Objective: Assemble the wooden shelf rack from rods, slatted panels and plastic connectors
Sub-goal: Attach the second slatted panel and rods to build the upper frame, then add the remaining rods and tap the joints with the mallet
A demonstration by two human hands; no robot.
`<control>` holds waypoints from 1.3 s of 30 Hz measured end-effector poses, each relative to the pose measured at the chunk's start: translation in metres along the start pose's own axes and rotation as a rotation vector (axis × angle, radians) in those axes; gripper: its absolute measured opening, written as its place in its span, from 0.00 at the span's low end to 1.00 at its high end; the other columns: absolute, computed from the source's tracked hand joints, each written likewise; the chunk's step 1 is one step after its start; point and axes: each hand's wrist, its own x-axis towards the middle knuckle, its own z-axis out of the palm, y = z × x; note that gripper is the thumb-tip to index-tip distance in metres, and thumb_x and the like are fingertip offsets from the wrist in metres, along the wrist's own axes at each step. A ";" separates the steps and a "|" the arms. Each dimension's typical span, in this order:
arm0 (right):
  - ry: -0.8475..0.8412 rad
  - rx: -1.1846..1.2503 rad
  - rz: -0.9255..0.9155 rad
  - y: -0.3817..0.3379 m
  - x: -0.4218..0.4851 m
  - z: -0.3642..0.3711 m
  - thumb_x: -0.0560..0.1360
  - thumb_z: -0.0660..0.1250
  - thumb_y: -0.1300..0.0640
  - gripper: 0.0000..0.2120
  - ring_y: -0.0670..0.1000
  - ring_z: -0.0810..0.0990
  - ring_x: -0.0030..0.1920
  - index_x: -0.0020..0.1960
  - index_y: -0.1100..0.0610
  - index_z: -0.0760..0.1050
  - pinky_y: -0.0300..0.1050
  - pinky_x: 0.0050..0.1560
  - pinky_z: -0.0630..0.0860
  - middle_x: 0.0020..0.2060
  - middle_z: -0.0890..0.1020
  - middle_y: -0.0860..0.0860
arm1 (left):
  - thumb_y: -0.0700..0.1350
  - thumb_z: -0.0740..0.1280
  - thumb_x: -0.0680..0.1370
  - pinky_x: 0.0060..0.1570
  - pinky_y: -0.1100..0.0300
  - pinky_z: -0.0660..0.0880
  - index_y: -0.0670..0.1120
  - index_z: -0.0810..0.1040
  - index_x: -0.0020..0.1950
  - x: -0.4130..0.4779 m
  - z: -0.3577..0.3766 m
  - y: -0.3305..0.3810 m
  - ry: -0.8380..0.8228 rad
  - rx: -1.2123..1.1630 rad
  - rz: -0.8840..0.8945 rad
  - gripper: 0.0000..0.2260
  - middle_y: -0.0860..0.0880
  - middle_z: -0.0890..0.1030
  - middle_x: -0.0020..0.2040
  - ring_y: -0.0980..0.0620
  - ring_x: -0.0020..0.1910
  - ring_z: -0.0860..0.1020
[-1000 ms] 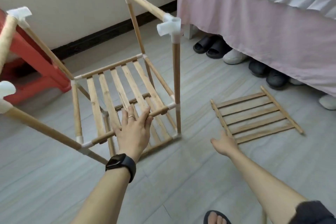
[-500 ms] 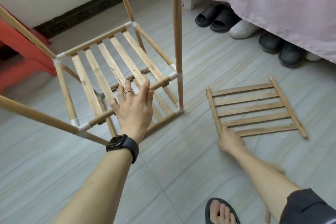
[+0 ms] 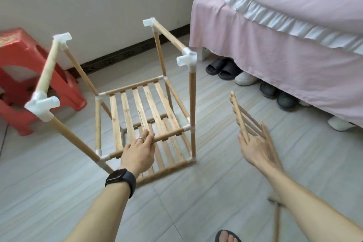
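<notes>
The partly built shelf rack (image 3: 191,104) stands on the floor: wooden rods, two slatted shelves (image 3: 145,108) and white plastic connectors (image 3: 186,60) on the four post tops. My left hand (image 3: 138,153) grips the front rail of the upper shelf, a ring on one finger and a black watch at the wrist. My right hand (image 3: 255,149) holds a loose slatted panel (image 3: 245,118) lifted off the floor and tilted on edge, to the right of the rack.
A red plastic stool (image 3: 17,76) stands at the left by the wall. A bed with a pink skirt (image 3: 284,49) fills the right, several shoes (image 3: 245,78) under it. A loose wooden rod (image 3: 277,220) lies by my right arm; my sandalled foot (image 3: 227,237) is at the bottom edge.
My right hand reached the loose panel on the floor, took hold of its near end and raised it on edge. My left hand stayed on the shelf rail; the view tilted up.
</notes>
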 end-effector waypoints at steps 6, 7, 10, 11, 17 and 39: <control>0.246 0.262 -0.224 -0.032 -0.036 -0.102 0.81 0.57 0.38 0.20 0.58 0.78 0.44 0.38 0.48 0.75 0.47 0.40 0.68 0.38 0.78 0.50 | 0.52 0.59 0.84 0.60 0.55 0.77 0.53 0.76 0.69 -0.037 -0.057 0.007 -0.169 -0.118 0.037 0.15 0.50 0.79 0.65 0.51 0.59 0.78; 0.291 0.283 -0.299 -0.046 -0.045 -0.118 0.80 0.58 0.38 0.19 0.55 0.77 0.41 0.35 0.47 0.72 0.46 0.37 0.66 0.36 0.76 0.47 | 0.52 0.60 0.83 0.60 0.55 0.78 0.53 0.78 0.67 -0.044 -0.071 0.010 -0.120 -0.148 0.054 0.14 0.51 0.81 0.63 0.52 0.58 0.79; 0.449 0.314 -0.524 -0.094 -0.065 -0.169 0.80 0.60 0.37 0.19 0.50 0.74 0.40 0.40 0.49 0.77 0.43 0.39 0.64 0.39 0.76 0.46 | 0.51 0.61 0.83 0.56 0.55 0.78 0.55 0.80 0.63 -0.068 -0.130 0.010 0.161 -0.124 0.144 0.12 0.53 0.81 0.61 0.53 0.57 0.79; 0.494 0.310 -0.598 -0.110 -0.071 -0.185 0.80 0.60 0.37 0.20 0.48 0.73 0.40 0.42 0.51 0.78 0.42 0.39 0.64 0.40 0.76 0.47 | 0.51 0.61 0.83 0.54 0.54 0.79 0.56 0.81 0.61 -0.077 -0.151 0.007 0.289 -0.080 0.185 0.11 0.54 0.81 0.60 0.53 0.57 0.78; 0.357 0.095 -0.835 -0.205 -0.102 -0.246 0.80 0.64 0.50 0.06 0.51 0.76 0.44 0.44 0.45 0.71 0.46 0.40 0.68 0.49 0.74 0.43 | 0.45 0.70 0.77 0.51 0.47 0.75 0.51 0.83 0.55 -0.127 -0.231 -0.041 1.017 -0.055 0.192 0.07 0.47 0.80 0.58 0.43 0.56 0.77; 0.696 -0.092 -1.383 -0.252 -0.126 -0.150 0.76 0.65 0.30 0.27 0.47 0.66 0.22 0.30 0.49 0.68 0.35 0.26 0.64 0.25 0.69 0.41 | 0.55 0.54 0.85 0.30 0.62 0.70 0.45 0.77 0.54 -0.146 -0.152 -0.094 0.686 -1.392 -0.219 0.17 0.49 0.72 0.34 0.57 0.28 0.70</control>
